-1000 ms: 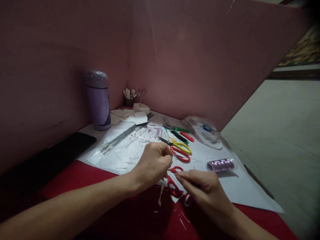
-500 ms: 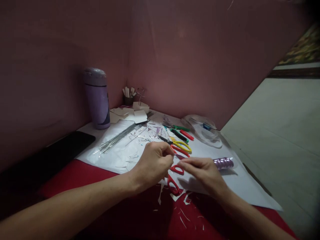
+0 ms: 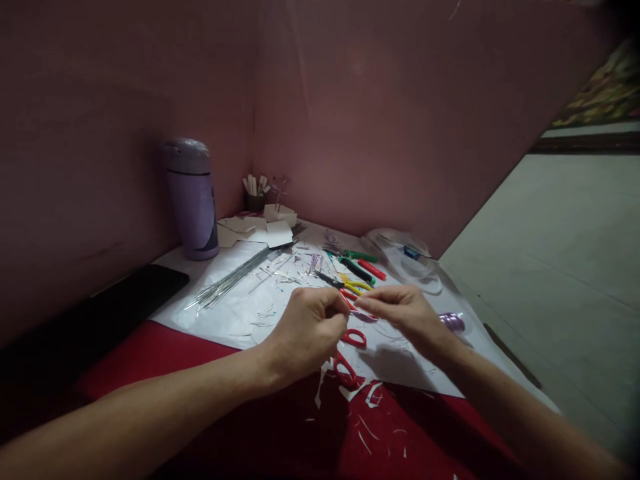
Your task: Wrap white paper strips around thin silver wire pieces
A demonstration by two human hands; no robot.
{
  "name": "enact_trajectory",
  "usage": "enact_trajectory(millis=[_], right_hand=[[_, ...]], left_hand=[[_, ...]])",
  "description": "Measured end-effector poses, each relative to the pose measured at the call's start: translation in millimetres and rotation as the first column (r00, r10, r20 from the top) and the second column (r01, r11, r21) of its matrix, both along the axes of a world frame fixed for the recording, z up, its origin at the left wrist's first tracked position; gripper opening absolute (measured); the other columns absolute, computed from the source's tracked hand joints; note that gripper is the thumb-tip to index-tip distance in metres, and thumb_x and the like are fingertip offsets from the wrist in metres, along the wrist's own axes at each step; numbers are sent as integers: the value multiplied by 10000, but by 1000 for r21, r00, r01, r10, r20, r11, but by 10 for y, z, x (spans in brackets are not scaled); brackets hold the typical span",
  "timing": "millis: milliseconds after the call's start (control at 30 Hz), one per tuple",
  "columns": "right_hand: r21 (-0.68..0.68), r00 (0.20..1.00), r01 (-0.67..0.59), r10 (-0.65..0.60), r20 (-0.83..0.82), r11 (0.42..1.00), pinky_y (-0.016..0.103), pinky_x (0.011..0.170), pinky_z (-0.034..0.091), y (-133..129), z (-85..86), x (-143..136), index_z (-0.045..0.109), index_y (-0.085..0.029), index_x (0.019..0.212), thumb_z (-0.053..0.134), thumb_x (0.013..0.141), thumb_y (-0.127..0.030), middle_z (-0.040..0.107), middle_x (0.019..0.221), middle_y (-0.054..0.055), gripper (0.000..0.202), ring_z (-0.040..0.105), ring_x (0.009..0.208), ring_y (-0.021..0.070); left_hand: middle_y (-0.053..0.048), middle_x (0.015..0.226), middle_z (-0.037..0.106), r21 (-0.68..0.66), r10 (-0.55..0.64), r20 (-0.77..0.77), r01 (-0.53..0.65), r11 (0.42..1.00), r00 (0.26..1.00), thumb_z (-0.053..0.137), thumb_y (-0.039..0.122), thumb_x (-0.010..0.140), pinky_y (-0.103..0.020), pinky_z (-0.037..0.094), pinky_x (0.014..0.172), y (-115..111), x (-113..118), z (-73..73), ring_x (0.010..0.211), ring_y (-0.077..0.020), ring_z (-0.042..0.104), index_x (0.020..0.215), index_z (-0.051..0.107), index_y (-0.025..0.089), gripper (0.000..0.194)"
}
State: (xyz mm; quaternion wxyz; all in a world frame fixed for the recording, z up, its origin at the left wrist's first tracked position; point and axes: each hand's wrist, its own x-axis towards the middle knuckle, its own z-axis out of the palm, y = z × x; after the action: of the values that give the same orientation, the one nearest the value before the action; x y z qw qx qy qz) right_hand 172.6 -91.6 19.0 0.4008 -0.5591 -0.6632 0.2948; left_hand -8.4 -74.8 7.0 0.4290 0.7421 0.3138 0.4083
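Note:
My left hand [image 3: 314, 332] is closed in a pinch at the middle of the view, above the front edge of the white sheet. Close on its right, my right hand [image 3: 407, 317] pinches too, its fingertips almost meeting the left ones. What lies between the fingers is too small to make out. Below and behind the fingertips lie red-handled scissors [image 3: 354, 338], partly hidden by my left hand. Just beyond them are pliers with yellow and red handles [image 3: 353, 287]. A shiny purple roll [image 3: 453, 322] shows partly behind my right wrist.
Green-handled pliers [image 3: 357, 267] and a red tool [image 3: 373, 269] lie farther back. A wire bundle [image 3: 235, 277] crosses the white sheet [image 3: 210, 330] among scraps. A purple bottle [image 3: 193, 207] stands left, beside a black flat object [image 3: 145, 293]. A plastic bag [image 3: 415, 270] lies back right.
My right hand has moved up and slightly forward, its fingertips now level with the left ones. My left hand stays nearly in place, still pinched.

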Motion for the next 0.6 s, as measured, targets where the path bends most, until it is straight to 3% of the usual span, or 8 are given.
enact_trajectory(millis=[67, 167, 267, 333, 400, 467, 600], right_hand=[[-36, 1000, 1, -1, 10, 999, 263, 539, 465, -142, -208, -72, 726, -154, 742, 607, 792, -338, 685, 659, 41, 224, 606, 615, 168], [84, 986, -32, 18, 163, 996, 261, 554, 463, -467, -351, -243, 717, -167, 762, 513, 864, -268, 695, 698, 49, 250, 612, 619, 165], [303, 889, -167, 10, 459, 938, 248, 503, 409, -630, -177, -338, 710, -167, 784, 499, 862, -202, 650, 595, 36, 228, 556, 501, 131], [406, 841, -193, -63, 538, 893, 251, 513, 395, -560, 38, -310, 710, -163, 781, 533, 838, -191, 642, 588, 35, 189, 549, 500, 127], [401, 887, -116, -86, 453, 909, 245, 530, 405, -379, 211, -218, 711, -165, 760, 571, 817, -215, 654, 616, 31, 160, 563, 541, 130], [264, 965, -23, -47, 257, 964, 230, 502, 402, -174, 259, -104, 712, -161, 751, 604, 800, -273, 649, 622, 24, 163, 557, 558, 131], [12, 1000, -23, 23, -19, 1000, 243, 527, 442, -47, -25, -24, 723, -150, 737, 642, 767, -346, 659, 633, 23, 215, 569, 580, 140]], left_hand=[[21, 469, 526, 16, 33, 13, -34, 999, 999, 429, 73, 654, -185, 383, 421, 16, 0, -11, 432, -79, 486, 596, 575, 140, 171], [16, 470, 523, 47, 60, 0, -60, 997, 998, 427, 64, 636, -196, 377, 423, 33, 7, -34, 440, -86, 478, 559, 563, 145, 176], [11, 487, 528, 92, 74, -61, -68, 993, 995, 427, 44, 620, -202, 370, 444, 22, 15, -46, 462, -86, 474, 553, 570, 140, 186], [13, 484, 519, 117, 65, -97, -53, 992, 993, 431, 39, 626, -200, 357, 445, 2, 18, -45, 463, -80, 460, 559, 579, 133, 188], [19, 475, 501, 130, 31, -94, -19, 991, 995, 434, 42, 643, -194, 343, 436, -19, 17, -40, 451, -71, 440, 574, 589, 128, 190], [26, 471, 488, 123, -8, -63, 16, 992, 998, 431, 42, 653, -187, 340, 430, -32, 15, -37, 440, -63, 427, 596, 594, 125, 192], [21, 505, 522, 79, -22, 13, 21, 997, 1000, 438, 61, 673, -184, 376, 446, -19, 8, -37, 456, -67, 463, 642, 590, 129, 170]])
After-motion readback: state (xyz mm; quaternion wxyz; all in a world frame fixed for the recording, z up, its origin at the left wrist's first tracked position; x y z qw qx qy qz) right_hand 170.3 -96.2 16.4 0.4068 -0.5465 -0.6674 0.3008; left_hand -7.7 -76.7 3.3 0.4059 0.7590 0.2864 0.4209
